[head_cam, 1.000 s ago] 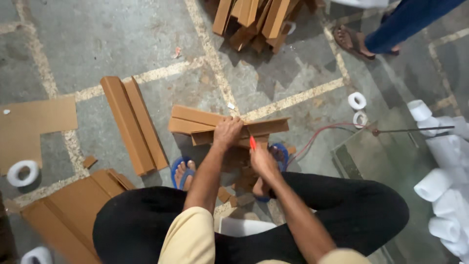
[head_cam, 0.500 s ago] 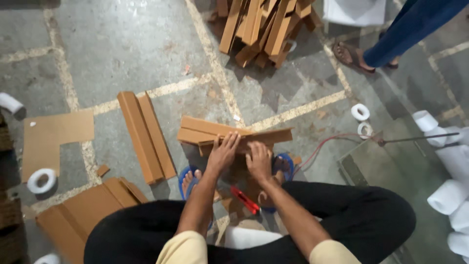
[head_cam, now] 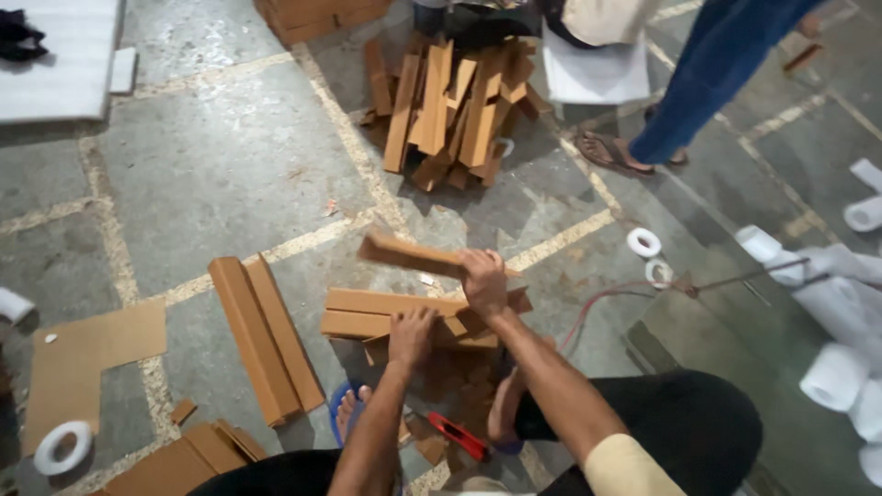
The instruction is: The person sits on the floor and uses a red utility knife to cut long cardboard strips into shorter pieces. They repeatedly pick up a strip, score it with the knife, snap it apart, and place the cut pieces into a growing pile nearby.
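Note:
My right hand [head_cam: 483, 283] grips a long brown cardboard corner strip [head_cam: 410, 253] and holds it lifted above the floor, tilted slightly. My left hand [head_cam: 411, 336] presses down on a stack of folded cardboard strips [head_cam: 367, 314] lying on the stone floor in front of my feet. A red-handled cutter [head_cam: 457, 434] lies on the floor between my feet, near cardboard scraps.
Two long cardboard strips [head_cam: 265, 335] lie to the left. A heap of cardboard strips [head_cam: 450, 110] sits farther away. Another person's leg and sandalled foot [head_cam: 617, 152] stand at upper right. Tape rolls [head_cam: 644, 242] and white rolls [head_cam: 831, 372] lie to the right; flat cardboard [head_cam: 78, 354] at left.
My right hand has lifted one cardboard strip off the stack. The red cutter, earlier in my right hand, now lies on the floor. My left hand stays on the stack.

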